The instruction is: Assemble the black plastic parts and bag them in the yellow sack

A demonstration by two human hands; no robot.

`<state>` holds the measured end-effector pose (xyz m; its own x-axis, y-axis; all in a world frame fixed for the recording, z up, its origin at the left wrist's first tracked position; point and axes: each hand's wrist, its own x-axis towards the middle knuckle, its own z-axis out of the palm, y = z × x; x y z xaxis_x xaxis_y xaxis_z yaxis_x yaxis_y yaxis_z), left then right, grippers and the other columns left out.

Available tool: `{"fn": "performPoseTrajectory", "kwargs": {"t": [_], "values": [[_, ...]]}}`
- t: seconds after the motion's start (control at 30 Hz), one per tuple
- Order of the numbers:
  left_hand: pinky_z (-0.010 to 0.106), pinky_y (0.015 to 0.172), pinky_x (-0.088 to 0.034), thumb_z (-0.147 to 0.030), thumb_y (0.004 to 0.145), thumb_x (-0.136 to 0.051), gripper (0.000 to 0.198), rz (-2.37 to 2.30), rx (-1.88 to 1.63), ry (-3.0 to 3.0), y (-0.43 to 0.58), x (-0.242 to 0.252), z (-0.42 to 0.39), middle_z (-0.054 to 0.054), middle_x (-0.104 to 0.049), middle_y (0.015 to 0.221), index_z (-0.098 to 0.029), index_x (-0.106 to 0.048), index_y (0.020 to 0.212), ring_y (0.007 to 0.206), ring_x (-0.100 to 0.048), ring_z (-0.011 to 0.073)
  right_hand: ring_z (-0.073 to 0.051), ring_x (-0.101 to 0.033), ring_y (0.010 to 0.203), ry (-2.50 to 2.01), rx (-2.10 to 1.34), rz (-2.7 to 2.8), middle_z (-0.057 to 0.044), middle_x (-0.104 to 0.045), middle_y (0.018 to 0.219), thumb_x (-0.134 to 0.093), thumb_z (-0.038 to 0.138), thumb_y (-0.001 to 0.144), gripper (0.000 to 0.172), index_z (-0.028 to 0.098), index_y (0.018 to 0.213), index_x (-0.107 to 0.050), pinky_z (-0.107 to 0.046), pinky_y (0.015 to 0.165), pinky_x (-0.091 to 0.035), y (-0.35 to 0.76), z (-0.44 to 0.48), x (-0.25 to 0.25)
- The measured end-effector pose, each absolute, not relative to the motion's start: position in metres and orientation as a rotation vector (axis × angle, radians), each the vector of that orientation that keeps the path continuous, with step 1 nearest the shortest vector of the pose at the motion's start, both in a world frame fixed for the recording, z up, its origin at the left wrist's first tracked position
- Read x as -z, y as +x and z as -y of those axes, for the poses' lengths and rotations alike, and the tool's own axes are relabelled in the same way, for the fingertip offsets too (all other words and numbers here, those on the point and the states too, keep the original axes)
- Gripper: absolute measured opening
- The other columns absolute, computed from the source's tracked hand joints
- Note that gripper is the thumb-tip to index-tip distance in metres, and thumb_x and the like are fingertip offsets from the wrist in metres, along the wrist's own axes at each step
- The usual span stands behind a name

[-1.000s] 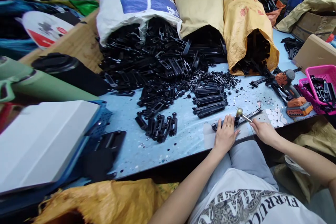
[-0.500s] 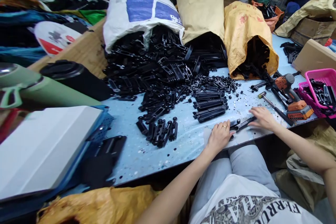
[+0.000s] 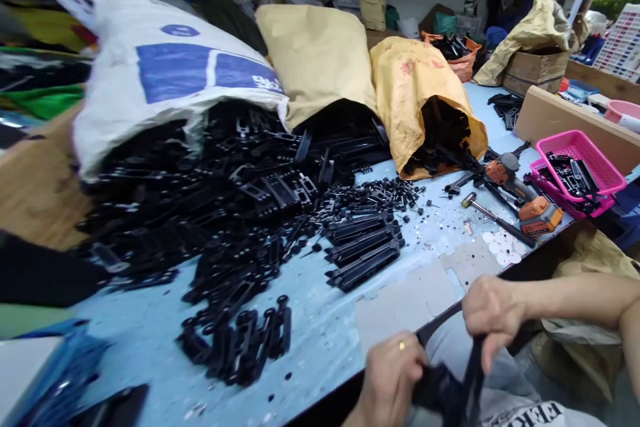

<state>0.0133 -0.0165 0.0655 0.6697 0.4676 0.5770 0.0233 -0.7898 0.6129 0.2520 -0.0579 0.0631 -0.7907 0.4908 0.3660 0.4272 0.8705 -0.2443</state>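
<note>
Both my hands are off the table, over my lap at the front edge. My left hand [image 3: 393, 377] is closed on the lower end of a long black plastic part [image 3: 453, 383]. My right hand [image 3: 493, 317] is closed on the same part higher up. The part bends between them; its exact shape is blurred. A small hammer [image 3: 493, 215] with a brass head lies on the blue table [image 3: 320, 333] beyond my right hand, beside an orange cordless drill [image 3: 523, 195]. A neat stack of black bars [image 3: 365, 247] sits mid-table.
Three sacks, white [image 3: 165, 87], tan [image 3: 315, 57] and yellow [image 3: 420, 90], spill black plastic parts [image 3: 210, 193] across the table. A pink basket [image 3: 580, 170] of parts stands at the right. White discs [image 3: 500, 247] lie near the hammer. Cardboard boxes [image 3: 535, 70] sit behind.
Both hands lifted the black part off the table and drew it back over my lap. The view swung up and left. The hammer stays where it was put down.
</note>
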Motion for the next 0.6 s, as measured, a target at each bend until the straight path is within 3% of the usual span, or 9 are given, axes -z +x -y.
{"fn": "performPoseTrajectory", "kwargs": {"t": [0.27,0.47,0.6], "values": [[0.028,0.047,-0.032,-0.038,0.095,-0.019,0.044,-0.434,-0.953,2.047,0.009,-0.095,0.065,0.000,-0.045,0.049,-0.020,-0.048,0.066,0.047,-0.046,0.0130,-0.011,-0.038,0.043,-0.594,-0.658,2.178,0.002,-0.036,0.044,-0.011,0.058,0.092,0.057,0.021,0.056,-0.036,-0.025,0.045,-0.029,0.218,0.097,-0.057],[0.023,0.051,-0.036,-0.037,0.096,-0.022,0.052,-0.770,-0.670,2.127,0.013,-0.078,0.038,0.001,-0.052,0.049,-0.017,-0.051,0.058,0.048,-0.050,0.0107,-0.012,-0.039,0.044,-0.746,-0.680,2.206,0.001,-0.039,0.046,0.003,0.049,0.093,0.058,0.022,0.058,-0.036,-0.026,0.048,-0.034,0.228,0.069,-0.036],[0.025,0.058,-0.040,-0.043,0.094,-0.022,0.056,-1.049,-0.430,2.239,0.018,-0.073,0.010,0.005,-0.060,0.056,-0.016,-0.057,0.060,0.058,-0.058,0.0149,-0.014,-0.044,0.050,-1.005,-0.628,2.363,-0.003,-0.046,0.052,-0.001,0.048,0.094,0.059,0.022,0.060,-0.041,-0.028,0.053,-0.034,0.247,0.041,-0.039]]}}
